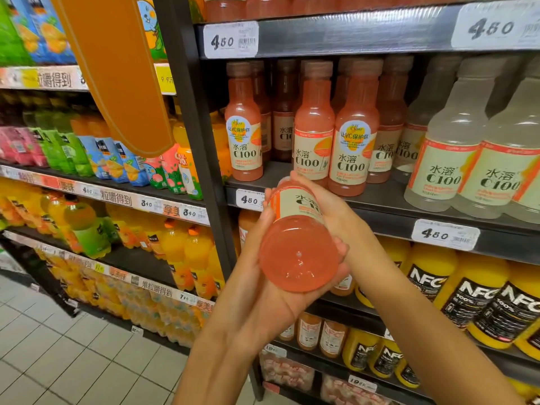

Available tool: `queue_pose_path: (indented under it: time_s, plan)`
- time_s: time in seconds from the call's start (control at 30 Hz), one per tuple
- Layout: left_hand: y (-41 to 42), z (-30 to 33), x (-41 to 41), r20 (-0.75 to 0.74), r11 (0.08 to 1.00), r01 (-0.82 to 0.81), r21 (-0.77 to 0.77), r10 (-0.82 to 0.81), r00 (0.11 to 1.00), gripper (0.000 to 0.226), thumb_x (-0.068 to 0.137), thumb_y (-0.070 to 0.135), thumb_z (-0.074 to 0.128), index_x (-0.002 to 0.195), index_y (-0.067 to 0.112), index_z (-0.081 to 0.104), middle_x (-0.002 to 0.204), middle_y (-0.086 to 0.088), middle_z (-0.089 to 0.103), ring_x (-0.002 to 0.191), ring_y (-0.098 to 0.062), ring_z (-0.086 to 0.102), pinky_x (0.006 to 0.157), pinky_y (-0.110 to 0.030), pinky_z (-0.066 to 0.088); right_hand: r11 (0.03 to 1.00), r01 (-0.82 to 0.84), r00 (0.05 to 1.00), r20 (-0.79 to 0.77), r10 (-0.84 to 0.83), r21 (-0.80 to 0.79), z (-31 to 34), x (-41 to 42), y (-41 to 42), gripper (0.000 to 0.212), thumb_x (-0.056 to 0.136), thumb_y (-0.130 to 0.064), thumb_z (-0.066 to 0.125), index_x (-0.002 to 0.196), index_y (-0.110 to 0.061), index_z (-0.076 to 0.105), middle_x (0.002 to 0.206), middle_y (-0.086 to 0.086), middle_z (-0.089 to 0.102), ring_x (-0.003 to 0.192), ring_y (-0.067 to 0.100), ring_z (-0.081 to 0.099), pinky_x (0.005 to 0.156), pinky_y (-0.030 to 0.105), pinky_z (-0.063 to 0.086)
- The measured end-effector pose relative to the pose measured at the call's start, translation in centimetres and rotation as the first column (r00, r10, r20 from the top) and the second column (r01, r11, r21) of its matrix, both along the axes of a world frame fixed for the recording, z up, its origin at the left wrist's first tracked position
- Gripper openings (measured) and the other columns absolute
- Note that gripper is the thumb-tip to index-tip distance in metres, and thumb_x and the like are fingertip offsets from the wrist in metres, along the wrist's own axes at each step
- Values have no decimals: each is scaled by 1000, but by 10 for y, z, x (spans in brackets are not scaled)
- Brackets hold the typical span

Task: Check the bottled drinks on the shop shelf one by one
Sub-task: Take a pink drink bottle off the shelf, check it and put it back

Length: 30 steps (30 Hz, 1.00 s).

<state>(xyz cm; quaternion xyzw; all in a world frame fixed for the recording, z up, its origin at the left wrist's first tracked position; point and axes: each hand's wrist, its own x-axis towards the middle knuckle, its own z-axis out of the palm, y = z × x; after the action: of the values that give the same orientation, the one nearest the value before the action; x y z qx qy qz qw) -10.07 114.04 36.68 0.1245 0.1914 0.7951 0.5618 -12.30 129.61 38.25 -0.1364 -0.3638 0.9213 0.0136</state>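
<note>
One pink bottle (pixel 298 238) is off the shelf (pixel 380 209) and under inspection, tipped with its base toward the camera, just in front of the shelf edge. The left hand (pixel 263 282) cups the base; the right hand (pixel 324 209) wraps the label end. Each grip is closed on this bottle. Judged progress: early. Three pink bottles (pixel 314 124) stand in the front row, more behind them. Three clear bottles (pixel 450 147) show at right. All remain unchecked.

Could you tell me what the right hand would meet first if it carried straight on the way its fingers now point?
Probably the shelf edge with its 4.80 price tag, just beyond the right hand and held pink bottle; depth is uncertain.
</note>
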Motion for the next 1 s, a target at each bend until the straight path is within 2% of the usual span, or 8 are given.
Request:
queue_pose_path:
  time_s: [0.17,0.23,0.33,0.43,0.57,0.7,0.83,1.0]
  plan:
    - [-1,-13,-4,-77,999,4,36,-1,997,95,56,25,91,134,-5,45,111,-29,62,94,-36,67,85,-47,56,989,41,994,-106,-25,144,17,-2,4,25,95,-38,54,87,-14,55,65,10,67,64,24,70,66,36,59]
    - [-4,-19,-9,-238,996,-85,2,83,968,87,62,30,87,133,-3,49,117,-28,62,102,-36,65,91,-46,53,959,131,972,-224,-74,250,31,0,7,30,93,-40,56,104,-13,52,66,9,69,64,25,71,63,37,61]
    - [-7,-21,-19,-699,912,-379,-155,170,694,71,62,45,79,123,14,60,109,-6,73,101,-18,69,77,-26,57,835,278,900,-432,-53,476,49,6,5,25,96,-40,53,107,-17,51,72,6,70,69,26,71,63,34,57]
    - [-2,-22,-26,-900,861,-502,-82,153,409,54,64,49,70,113,28,60,102,12,74,94,-7,70,70,-15,53,727,369,849,-528,-11,579,59,13,-6,23,95,-37,50,109,-20,52,79,3,71,77,23,71,66,32,56]
    - [5,-39,-31,-922,828,-553,89,278,268,51,67,39,74,115,33,56,105,9,72,96,-11,69,72,-18,54,607,440,801,-594,68,662,59,26,-10,32,95,-35,46,122,-18,49,93,1,72,91,18,69,73,28,54]
    - [6,-42,-42,-934,789,-595,152,312,175,59,68,34,79,119,46,52,110,5,68,100,-14,67,76,-22,54,646,313,751,-598,280,696,53,44,-8,56,89,-37,61,134,-8,44,107,5,69,102,22,65,84,33,51]
    - [6,-42,-53,-947,735,-641,222,318,37,66,64,35,81,121,48,51,116,10,64,108,-4,61,82,-12,47,586,289,673,-596,439,757,47,54,-10,55,79,-30,70,126,-10,50,110,-1,68,107,19,62,91,31,47]
    - [6,-47,-56,-939,776,-589,224,335,84,64,64,31,84,119,46,55,115,14,67,107,-9,64,83,-16,50,569,290,654,-593,470,770,49,58,-11,52,77,-26,73,123,-12,52,111,-4,68,106,15,63,90,27,48]
